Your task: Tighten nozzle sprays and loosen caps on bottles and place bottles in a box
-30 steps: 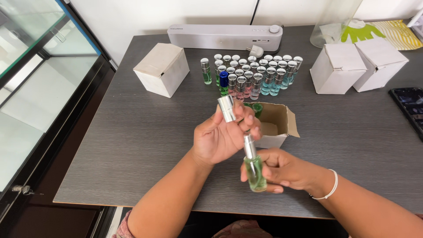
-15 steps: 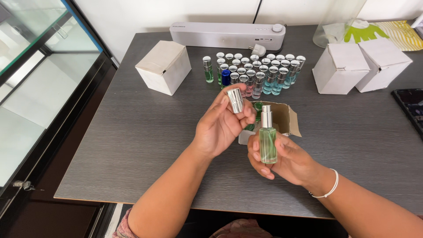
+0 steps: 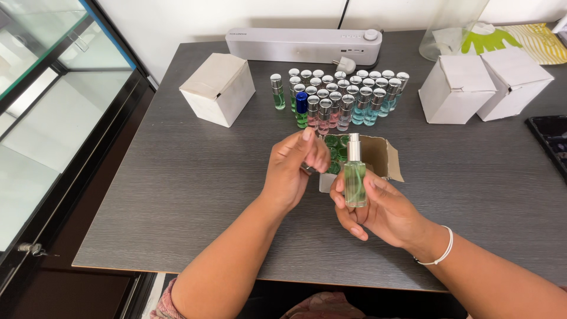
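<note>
right hand (image 3: 378,210): grips one clear green-liquid spray bottle (image 3: 355,183) upright | left hand (image 3: 293,168): pinches one silver cap (image 3: 307,169) | white boxes: three

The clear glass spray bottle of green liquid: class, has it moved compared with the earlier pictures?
Yes. The clear glass spray bottle of green liquid rose from low and tilted to upright, level with the open cardboard box.

A silver cap (image 3: 307,169) is almost wholly hidden inside the curled fingers (image 3: 316,155) of the left hand (image 3: 292,171). The open box (image 3: 387,158) near the worktop's (image 3: 177,195) middle is half screened by both hands and the bottle (image 3: 355,180). A black tray (image 3: 552,145) at the right edge is cut off, as is the worktop's right end.
</note>
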